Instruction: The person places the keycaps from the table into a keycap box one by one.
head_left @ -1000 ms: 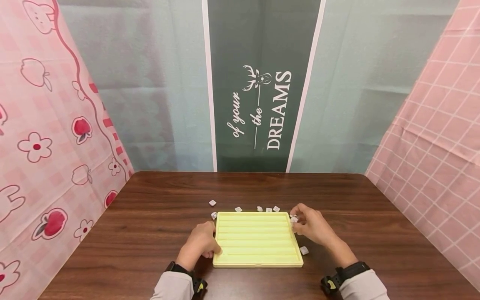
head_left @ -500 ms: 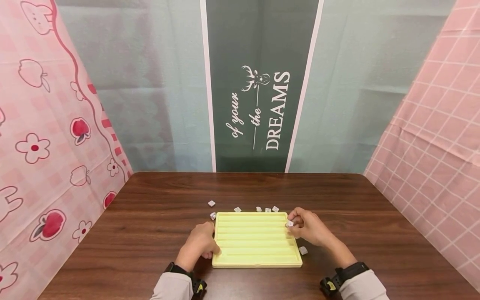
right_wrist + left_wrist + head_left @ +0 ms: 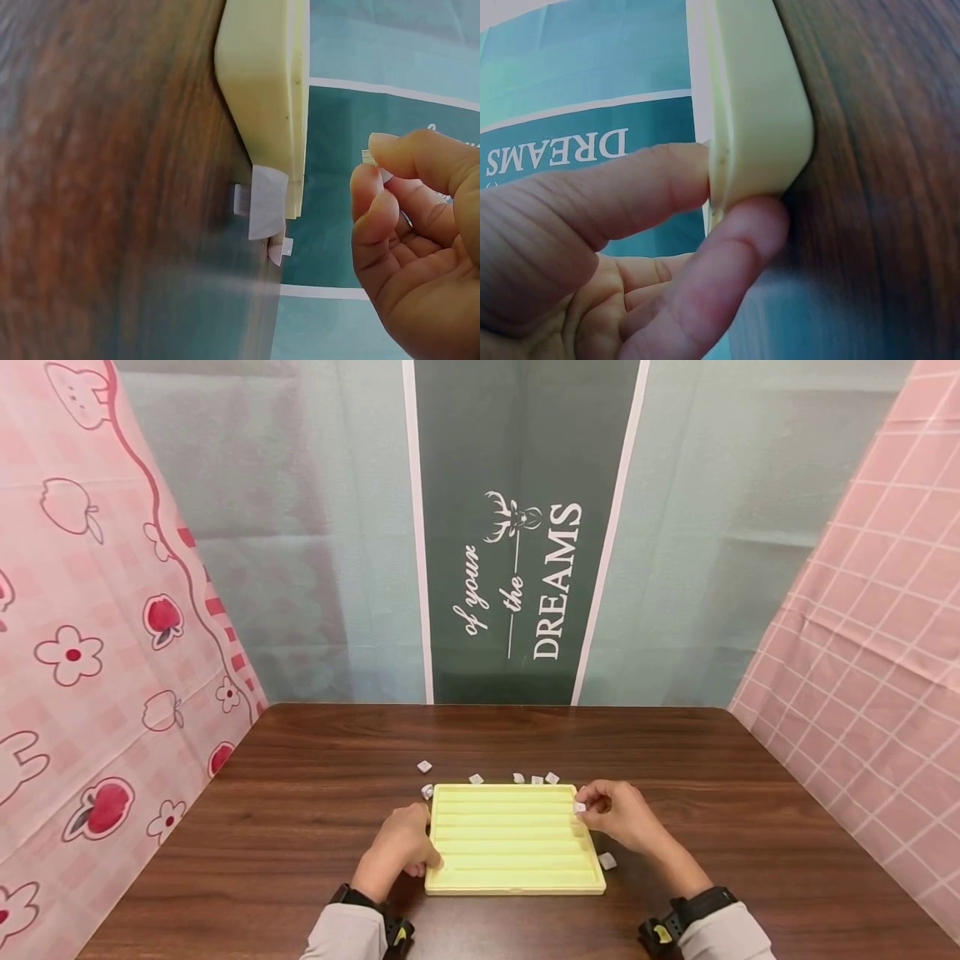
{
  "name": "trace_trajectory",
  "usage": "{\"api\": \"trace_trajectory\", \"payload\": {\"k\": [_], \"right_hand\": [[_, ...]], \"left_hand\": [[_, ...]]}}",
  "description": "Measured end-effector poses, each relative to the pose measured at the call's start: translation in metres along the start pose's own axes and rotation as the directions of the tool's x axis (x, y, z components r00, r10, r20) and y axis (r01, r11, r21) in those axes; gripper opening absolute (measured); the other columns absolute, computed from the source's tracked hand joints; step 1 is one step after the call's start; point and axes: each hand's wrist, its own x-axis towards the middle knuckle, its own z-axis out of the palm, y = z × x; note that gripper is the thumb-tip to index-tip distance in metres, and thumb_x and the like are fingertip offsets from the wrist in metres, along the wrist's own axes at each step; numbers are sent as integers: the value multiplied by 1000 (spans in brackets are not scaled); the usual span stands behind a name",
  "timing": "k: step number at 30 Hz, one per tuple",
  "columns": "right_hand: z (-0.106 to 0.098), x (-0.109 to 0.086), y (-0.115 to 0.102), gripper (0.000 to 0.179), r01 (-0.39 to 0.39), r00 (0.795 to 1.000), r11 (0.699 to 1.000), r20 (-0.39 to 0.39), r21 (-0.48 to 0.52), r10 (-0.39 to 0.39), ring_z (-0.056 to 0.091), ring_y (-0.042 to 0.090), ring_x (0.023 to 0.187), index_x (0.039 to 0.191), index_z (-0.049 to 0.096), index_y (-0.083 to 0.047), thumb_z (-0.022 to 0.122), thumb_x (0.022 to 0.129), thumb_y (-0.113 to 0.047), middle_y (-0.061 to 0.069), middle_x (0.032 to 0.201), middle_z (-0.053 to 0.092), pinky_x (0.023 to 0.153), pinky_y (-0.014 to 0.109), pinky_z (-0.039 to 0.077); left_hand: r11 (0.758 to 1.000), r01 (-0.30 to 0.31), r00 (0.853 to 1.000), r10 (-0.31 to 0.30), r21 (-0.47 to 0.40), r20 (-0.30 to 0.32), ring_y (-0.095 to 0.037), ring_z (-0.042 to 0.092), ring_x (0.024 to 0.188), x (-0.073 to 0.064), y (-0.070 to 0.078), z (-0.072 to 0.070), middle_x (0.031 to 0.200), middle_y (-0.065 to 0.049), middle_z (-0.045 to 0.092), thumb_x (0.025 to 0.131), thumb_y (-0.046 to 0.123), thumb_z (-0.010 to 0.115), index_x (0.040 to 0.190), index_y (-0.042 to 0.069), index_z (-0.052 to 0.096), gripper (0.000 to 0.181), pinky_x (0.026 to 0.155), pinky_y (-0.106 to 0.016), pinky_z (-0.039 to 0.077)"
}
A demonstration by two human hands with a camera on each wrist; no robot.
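Note:
A pale yellow tray with long parallel grooves lies on the table. My left hand grips its left side, thumb over the rim and a finger against the outer wall, as the left wrist view shows. Above the tray's right rim, my right hand pinches a small white piece between thumb and fingertips. In the right wrist view, most of that white piece is hidden by the fingers. Close to the tray's right side sits another small white piece, curved with a stubby knob.
Several similar white pieces are scattered along the tray's far edge. One white piece lies by the far left corner, another white piece farther back. Cloths hang around the brown wooden table.
My right hand has lifted a white piece from beside the tray and moved it slightly left, over the right rim. The left hand keeps its hold on the tray.

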Motion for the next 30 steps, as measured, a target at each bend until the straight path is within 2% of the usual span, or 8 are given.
{"api": "trace_trajectory", "payload": {"k": [19, 30], "right_hand": [[2, 1, 0, 13, -16, 1000, 1000, 20, -3, 16, 49, 16, 62, 84, 61, -5, 65, 72, -3, 1, 70, 54, 47, 24, 45], [13, 6, -10, 12, 3, 999, 1000, 44, -25, -1, 50, 13, 63, 82, 62, -4, 65, 71, 0, -1, 72, 55, 50, 23, 45]], "left_hand": [[1000, 3, 1000, -3, -5, 0, -13, 50, 34, 1, 0, 0, 44, -7, 50, 54, 0, 75, 72, 1, 47, 33, 33, -24, 44], [1000, 6, 1000, -6, -6, 3, -13, 50, 34, 1, 0, 0, 44, -7, 50, 55, 1, 75, 74, 0, 48, 34, 34, -25, 44]]}}
